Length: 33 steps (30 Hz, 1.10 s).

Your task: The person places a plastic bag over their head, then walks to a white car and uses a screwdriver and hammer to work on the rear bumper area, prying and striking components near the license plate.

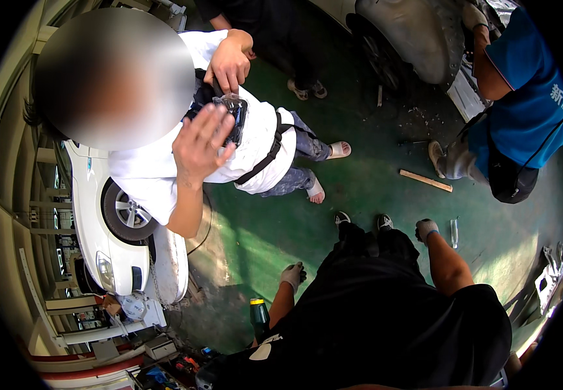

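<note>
My left hand, in a pale glove with dark fingertips, hangs low beside my body with its fingers curled. Nothing shows in it. Just behind it, next to my forearm, is a dark green bottle-shaped thing with a yellow band at its top. On the other side my right hand is gloved the same way and loosely closed, also with nothing visible in it. A clear, narrow plastic-looking piece lies on the floor close to the right hand.
A person in a white shirt stands ahead left, one hand raised by a black chest-worn device. A person in blue works by a vehicle body. A wooden strip lies on the green floor. A white car stands left.
</note>
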{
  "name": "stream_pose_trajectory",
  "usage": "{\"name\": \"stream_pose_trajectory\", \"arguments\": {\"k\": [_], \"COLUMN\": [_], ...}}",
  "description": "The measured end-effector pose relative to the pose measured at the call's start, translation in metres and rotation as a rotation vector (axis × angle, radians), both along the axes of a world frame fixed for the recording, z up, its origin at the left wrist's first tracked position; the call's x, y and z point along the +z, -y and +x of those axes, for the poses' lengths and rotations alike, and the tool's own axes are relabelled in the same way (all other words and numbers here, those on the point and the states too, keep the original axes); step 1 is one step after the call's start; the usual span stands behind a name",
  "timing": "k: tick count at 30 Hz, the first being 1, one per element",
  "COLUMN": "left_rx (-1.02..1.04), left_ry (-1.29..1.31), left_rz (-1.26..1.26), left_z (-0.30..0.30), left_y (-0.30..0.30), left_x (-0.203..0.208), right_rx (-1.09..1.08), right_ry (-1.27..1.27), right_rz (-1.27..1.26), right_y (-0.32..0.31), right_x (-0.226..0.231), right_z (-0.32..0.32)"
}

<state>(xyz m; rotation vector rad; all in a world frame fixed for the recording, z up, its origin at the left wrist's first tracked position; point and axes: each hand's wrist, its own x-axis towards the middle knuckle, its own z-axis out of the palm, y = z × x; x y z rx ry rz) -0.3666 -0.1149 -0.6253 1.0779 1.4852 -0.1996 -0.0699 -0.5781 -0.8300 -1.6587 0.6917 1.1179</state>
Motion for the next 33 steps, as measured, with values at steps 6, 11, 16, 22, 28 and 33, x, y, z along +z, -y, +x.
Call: {"name": "stream_pose_trajectory", "arguments": {"k": [6,11,16,22,28,33], "left_rx": [-0.033,-0.051,-0.101,-0.091,-0.074,-0.043], "left_ry": [-0.043,-0.088,-0.043,-0.076,-0.044,-0.028], "left_rz": [0.033,0.057,0.031,0.076,0.046,0.023], "left_z": [0.002,0.007,0.024,0.004,0.008,0.007], "left_y": [0.007,0.015,0.035,0.015,0.024,0.019], "left_x": [0.003,0.015,-0.001,0.010,-0.009,-0.011], "right_rx": [0.194,0.072,0.301,0.052,0.323,0.535], "right_ry": [0.096,0.039,0.213,-0.024,0.179,0.344], "right_rz": [-0.033,-0.005,-0.025,0.008,-0.018,-0.033], "right_y": [0.001,-0.002,0.054,-0.001,0.031,0.033], "right_x": [0.011,-0.006,-0.028,0.007,-0.025,-0.028], "right_z": [0.002,-0.004,0.011,0.003,0.005,0.005]}}
